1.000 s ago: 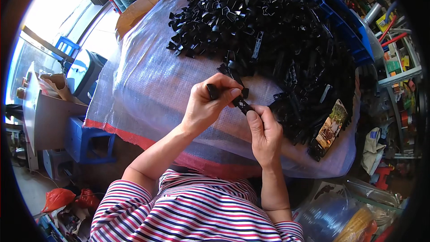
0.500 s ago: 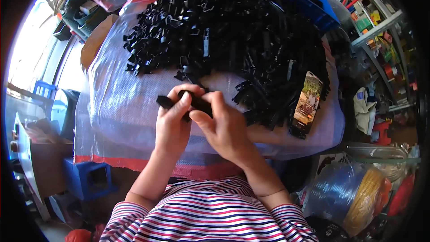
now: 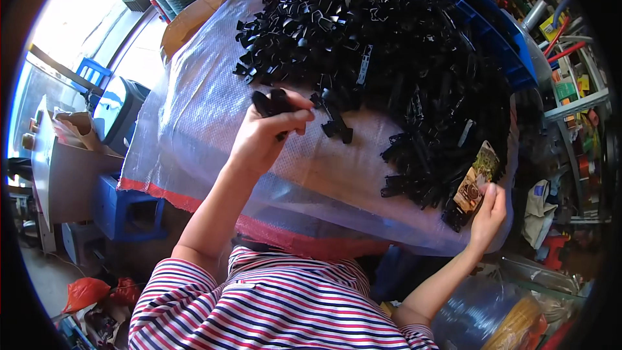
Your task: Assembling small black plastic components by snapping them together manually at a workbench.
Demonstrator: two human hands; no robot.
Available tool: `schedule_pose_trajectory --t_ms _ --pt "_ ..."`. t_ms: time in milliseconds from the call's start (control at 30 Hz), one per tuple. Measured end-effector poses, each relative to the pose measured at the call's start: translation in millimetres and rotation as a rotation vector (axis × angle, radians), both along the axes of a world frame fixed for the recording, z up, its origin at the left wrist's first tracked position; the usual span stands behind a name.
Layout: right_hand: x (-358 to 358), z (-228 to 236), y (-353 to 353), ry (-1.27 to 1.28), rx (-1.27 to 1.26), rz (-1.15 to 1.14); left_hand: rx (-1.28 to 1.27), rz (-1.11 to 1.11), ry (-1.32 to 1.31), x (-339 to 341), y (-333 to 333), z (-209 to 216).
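My left hand [image 3: 267,131], raised over the near left of the white woven sack [image 3: 201,116], is closed around several black plastic pieces [image 3: 272,101]. Their ends stick out above its thumb and fingers. At the right, my right hand [image 3: 487,215] is at the lower right edge of a smartphone [image 3: 476,178], its thumb on the lit screen and its fingers beside the edge. The phone leans upright against a large heap of black plastic pieces [image 3: 337,32]. A few loose black pieces [image 3: 335,127] lie just right of my left hand.
Blue plastic crates [image 3: 512,45] stand behind the heap. A blue stool [image 3: 129,207] and a cardboard box [image 3: 78,188] are at the left. Shelving [image 3: 576,105] with tools and packages lines the right, above a plastic-wrapped spool [image 3: 483,314] low down.
My hands have separated. The right one left the black pieces and went right to the phone; the left one keeps them. The whole view has shifted.
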State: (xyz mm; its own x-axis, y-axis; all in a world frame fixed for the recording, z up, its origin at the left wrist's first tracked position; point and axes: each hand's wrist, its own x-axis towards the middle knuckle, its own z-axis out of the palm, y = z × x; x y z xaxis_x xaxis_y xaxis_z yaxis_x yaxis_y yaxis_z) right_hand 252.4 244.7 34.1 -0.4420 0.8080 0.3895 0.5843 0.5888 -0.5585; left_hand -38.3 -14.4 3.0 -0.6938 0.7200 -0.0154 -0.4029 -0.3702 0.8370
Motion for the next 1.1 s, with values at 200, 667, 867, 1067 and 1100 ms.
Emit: schedule_pose_trajectory --t_ms 200,667,867,1067,1100 --pt "-83 28 -62 0.001 0.1 0.485 -0.512 0.195 1.288 12 25 -3" --pt "-132 3 -80 -0.547 0.468 0.758 -0.617 0.19 1.119 9 0 1" --pt "-136 1 -74 -0.442 0.465 0.737 -0.325 -0.027 0.192 -2 -1 0" --pt "-133 9 -90 0.159 -0.02 0.754 -0.108 -0.05 -0.197 3 6 4" --pt "-131 10 -98 0.267 -0.268 0.665 -0.088 -0.06 -0.188 4 7 4"
